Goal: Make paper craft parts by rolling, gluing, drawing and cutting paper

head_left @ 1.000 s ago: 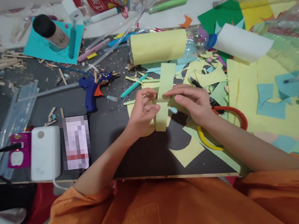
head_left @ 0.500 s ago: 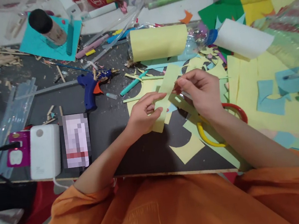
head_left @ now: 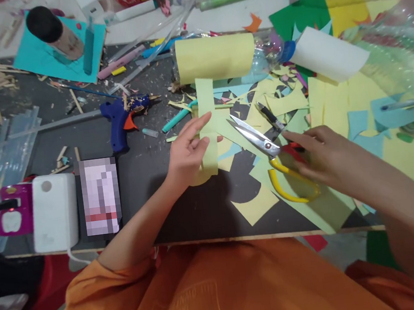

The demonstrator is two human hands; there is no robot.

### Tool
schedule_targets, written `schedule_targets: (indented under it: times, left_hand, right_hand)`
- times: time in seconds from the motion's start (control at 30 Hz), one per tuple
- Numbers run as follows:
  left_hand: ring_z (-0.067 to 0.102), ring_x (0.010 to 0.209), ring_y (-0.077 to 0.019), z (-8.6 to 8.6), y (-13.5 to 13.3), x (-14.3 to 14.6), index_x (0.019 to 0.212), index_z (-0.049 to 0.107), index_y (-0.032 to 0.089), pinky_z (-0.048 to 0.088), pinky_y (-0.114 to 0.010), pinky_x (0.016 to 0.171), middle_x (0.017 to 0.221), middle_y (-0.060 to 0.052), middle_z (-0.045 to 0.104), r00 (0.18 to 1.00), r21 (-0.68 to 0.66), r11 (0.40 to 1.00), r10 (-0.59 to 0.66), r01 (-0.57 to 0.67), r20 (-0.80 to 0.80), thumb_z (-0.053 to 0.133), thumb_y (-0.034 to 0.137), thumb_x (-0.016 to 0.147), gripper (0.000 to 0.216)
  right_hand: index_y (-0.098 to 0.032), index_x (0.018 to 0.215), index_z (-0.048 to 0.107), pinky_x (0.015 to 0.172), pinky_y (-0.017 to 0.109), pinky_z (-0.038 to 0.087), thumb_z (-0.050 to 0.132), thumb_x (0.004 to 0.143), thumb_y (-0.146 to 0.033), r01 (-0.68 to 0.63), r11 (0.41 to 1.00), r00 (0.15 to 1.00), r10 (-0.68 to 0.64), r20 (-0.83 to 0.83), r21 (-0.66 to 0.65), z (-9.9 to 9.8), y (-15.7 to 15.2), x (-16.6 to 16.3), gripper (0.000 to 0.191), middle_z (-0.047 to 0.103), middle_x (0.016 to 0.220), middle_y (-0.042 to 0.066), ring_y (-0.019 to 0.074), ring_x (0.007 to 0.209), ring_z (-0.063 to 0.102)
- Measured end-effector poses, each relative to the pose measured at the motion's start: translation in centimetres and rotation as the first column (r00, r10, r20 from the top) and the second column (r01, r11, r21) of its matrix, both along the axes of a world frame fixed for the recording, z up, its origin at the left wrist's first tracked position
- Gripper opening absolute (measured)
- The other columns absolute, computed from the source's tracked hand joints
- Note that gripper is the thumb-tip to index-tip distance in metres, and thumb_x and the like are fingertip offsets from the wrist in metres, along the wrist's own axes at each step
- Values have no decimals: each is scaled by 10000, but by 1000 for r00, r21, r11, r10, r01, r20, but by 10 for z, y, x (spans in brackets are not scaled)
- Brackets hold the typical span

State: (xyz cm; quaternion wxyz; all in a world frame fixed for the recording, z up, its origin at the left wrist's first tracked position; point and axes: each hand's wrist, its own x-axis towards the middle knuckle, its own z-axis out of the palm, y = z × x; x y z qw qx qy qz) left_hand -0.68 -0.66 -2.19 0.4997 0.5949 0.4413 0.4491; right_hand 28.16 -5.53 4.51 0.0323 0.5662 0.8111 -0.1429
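left hand is loosely pinching a strip mid-frame, apparently edge-trimmed, middle uncut; right hand, half-curled, is gripping parted scissors right of centre.

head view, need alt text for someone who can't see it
A person's left hand holds a pale yellow-green paper strip, while the right hand is at the red handle of partly open scissors. Around them on a dark table lie paper scraps, a blue glue gun and a paper-wrapped bottle.
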Motion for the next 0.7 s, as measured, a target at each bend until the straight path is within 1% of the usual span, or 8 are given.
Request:
schedule_targets:
  times: [0.07,0.1,0.2,0.3,0.43,0.53,0.6,0.7]
  left_hand:
    - [738,964,-229,-2,0,-1,1310,588,324,614,-372,880,1467,-56,468,1000,-7,1000,-1,1,-14,560,371,924,389]
    - [736,977,-240,-3,1,-2,1325,575,326,619,-368,867,1484,-58,453,1000,-15,1000,1,-1,-17,559,390,925,406]
    - [732,992,-261,-2,2,-4,1370,526,318,635,-340,795,1532,-70,405,1000,-64,998,4,-5,-13,577,434,909,478]
    - [720,1023,-278,0,2,-4,1398,492,320,640,-332,767,1554,-59,388,1000,-98,995,3,-4,-10,603,435,890,532]
    - [699,1067,-264,2,1,-1,1357,550,317,647,-335,780,1540,-34,417,999,-84,996,34,-32,14,634,415,858,516]
    - [736,942,-201,6,0,1,1300,610,280,640,-330,820,1555,-39,390,998,-130,991,41,-35,44,637,376,847,463]
    - [752,848,-170,10,-1,2,1279,626,261,636,-316,827,1541,-48,408,996,-172,985,44,-30,75,646,331,836,449]
    - [756,820,-173,16,-1,2,1239,644,226,637,-277,764,1453,-66,520,991,-212,977,49,-21,126,655,284,820,424]
  right_hand:
    - [-152,1403,469,579,350,480,334,946,-402,-18,1000,996,16,84,20,-4,-10,1,538,588,1030,179,263,742,623]
    - [-161,1441,415,541,337,458,330,945,-373,-33,999,990,34,136,-7,-5,-14,1,546,593,1030,177,257,714,615]
    - [-190,1491,311,426,296,346,365,908,-289,-86,996,956,91,280,-30,-6,-23,-3,593,615,944,139,247,614,583]
    - [-177,1485,300,437,279,355,405,872,-237,-126,992,945,117,305,10,-10,-23,-9,625,611,945,137,258,669,607]
    - [-127,1438,377,474,295,405,387,888,-303,3,999,963,-15,268,45,-19,-16,-24,578,600,941,166,296,756,616]
    - [-145,1333,496,487,308,426,415,852,-334,150,989,974,-146,171,-10,-22,-10,-30,523,607,992,169,276,730,613]
    - [-160,1258,543,519,326,454,440,813,-336,223,973,973,-218,79,-54,-19,-7,-29,489,616,1035,170,275,745,622]
    - [-185,1221,547,611,354,491,439,780,-305,232,966,969,-240,-59,-117,-12,-5,-19,470,641,1085,167,284,813,642]
